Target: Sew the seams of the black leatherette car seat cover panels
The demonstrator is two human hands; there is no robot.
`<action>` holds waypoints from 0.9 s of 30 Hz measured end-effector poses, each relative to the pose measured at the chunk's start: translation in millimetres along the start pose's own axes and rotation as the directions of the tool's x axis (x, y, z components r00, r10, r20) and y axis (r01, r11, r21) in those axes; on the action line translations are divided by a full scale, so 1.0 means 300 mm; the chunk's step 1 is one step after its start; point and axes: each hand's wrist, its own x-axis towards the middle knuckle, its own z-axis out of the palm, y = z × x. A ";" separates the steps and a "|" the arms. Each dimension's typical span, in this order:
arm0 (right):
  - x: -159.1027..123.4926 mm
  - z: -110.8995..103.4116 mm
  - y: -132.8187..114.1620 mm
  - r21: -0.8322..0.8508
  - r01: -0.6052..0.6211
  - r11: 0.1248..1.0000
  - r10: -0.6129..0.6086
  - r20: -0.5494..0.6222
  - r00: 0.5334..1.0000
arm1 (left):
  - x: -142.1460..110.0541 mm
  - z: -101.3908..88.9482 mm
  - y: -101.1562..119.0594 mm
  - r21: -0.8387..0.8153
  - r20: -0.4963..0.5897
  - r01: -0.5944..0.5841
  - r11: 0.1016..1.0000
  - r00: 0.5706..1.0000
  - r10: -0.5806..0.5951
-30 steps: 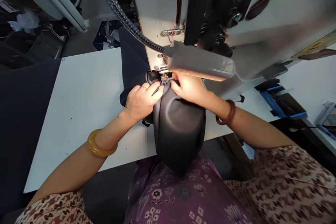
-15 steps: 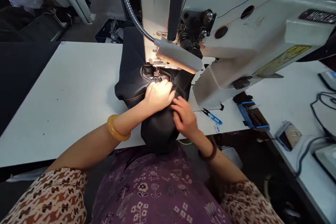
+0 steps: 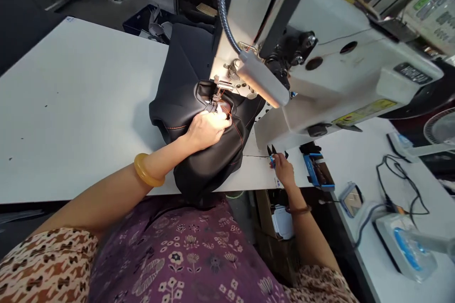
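Note:
A black leather piece (image 3: 202,170) with orange topstitching lies bunched on the white table (image 3: 81,94), its folded edge under the presser foot (image 3: 217,92) of the sewing machine (image 3: 341,71). My left hand (image 3: 208,130) grips the leather just in front of the foot, fingers pinching the fold. My right hand (image 3: 283,170) is off to the right at the table's front edge, away from the leather. It holds small thread snips (image 3: 272,157) with blue handles and dark blades. The needle is hidden among the foot and my fingers.
A gooseneck lamp (image 3: 262,78) hangs close above the foot. A blue tool holder (image 3: 317,173) stands beyond my right hand. Further right are a small device (image 3: 350,200), loose black cables (image 3: 394,184) and a fan (image 3: 441,125). A dark crate (image 3: 142,21) sits behind the table.
My right hand has left the leather and moved right, taking up the blue snips from the table. My left hand stays on the fold. The view has swung rightward.

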 end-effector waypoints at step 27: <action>0.075 -0.393 -0.443 -0.360 0.195 0.912 -0.142 0.168 0.975 | -0.038 0.034 -0.046 -0.044 -0.233 -0.196 0.980 0.956 0.181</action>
